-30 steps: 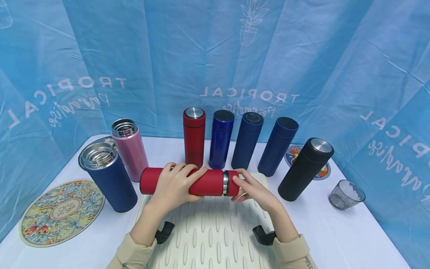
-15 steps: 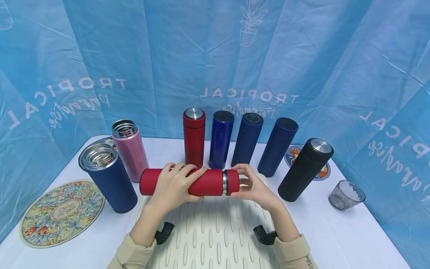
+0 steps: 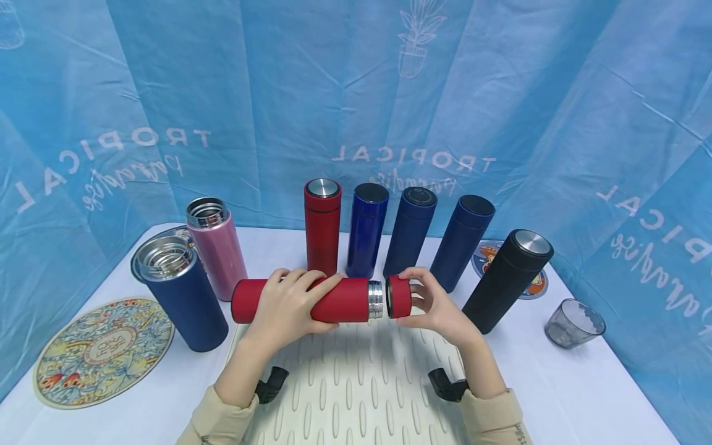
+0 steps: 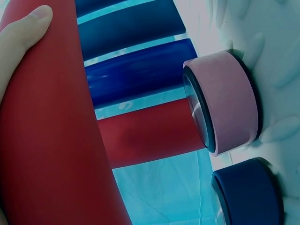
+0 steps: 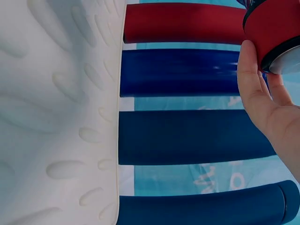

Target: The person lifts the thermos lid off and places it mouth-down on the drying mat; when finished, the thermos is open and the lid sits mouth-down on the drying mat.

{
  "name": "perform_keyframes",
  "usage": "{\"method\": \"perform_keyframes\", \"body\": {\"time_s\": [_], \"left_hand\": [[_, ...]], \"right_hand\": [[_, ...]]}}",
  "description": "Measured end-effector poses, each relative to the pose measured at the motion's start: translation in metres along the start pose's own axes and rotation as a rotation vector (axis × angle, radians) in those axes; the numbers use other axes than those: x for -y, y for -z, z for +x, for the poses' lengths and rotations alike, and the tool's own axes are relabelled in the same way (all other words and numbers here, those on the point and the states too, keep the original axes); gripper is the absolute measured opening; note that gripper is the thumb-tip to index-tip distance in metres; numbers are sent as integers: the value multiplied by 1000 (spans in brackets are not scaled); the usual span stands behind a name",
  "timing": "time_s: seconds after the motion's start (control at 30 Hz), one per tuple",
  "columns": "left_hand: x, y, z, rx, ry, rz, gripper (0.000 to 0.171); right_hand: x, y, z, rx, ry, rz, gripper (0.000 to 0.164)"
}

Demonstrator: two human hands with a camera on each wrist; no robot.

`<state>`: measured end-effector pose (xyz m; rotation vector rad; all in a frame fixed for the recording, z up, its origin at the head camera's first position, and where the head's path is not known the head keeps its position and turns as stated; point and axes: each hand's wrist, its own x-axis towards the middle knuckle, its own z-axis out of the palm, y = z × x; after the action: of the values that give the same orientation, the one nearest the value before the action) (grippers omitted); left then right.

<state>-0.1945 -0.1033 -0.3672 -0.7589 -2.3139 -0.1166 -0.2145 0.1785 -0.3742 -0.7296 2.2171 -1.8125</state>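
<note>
My left hand (image 3: 286,309) grips a matte red thermos bottle (image 3: 347,300), which lies level above the cream mat. The bottle's steel threaded neck (image 3: 376,299) points right and is bare. Just right of the neck, my right hand (image 3: 442,315) pinches the red lid (image 3: 402,296) between thumb and fingers, with a narrow gap between lid and bottle. In the left wrist view a pink lid (image 4: 232,101) and a dark blue lid (image 4: 248,192) sit on the mat; the held bottle hides them in the head view.
Behind stand a red thermos (image 3: 322,235), several blue ones and a black one (image 3: 500,284). On the left are lidless pink (image 3: 219,253) and navy (image 3: 186,303) bottles beside a round patterned placemat (image 3: 105,352). A glass (image 3: 573,324) stands right. The textured mat (image 3: 345,395) lies in front.
My right fingers have closed round the red lid. The lid has come off the bottle and moved right, baring the whole threaded neck. The left hand and bottle have stayed put.
</note>
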Motion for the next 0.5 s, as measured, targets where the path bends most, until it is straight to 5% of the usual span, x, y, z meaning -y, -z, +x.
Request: {"method": "perform_keyframes", "body": {"time_s": [0.5], "left_hand": [[14, 7, 8, -90, 136, -80, 90]], "right_hand": [[0, 3, -1, -28, -7, -25, 70]]}}
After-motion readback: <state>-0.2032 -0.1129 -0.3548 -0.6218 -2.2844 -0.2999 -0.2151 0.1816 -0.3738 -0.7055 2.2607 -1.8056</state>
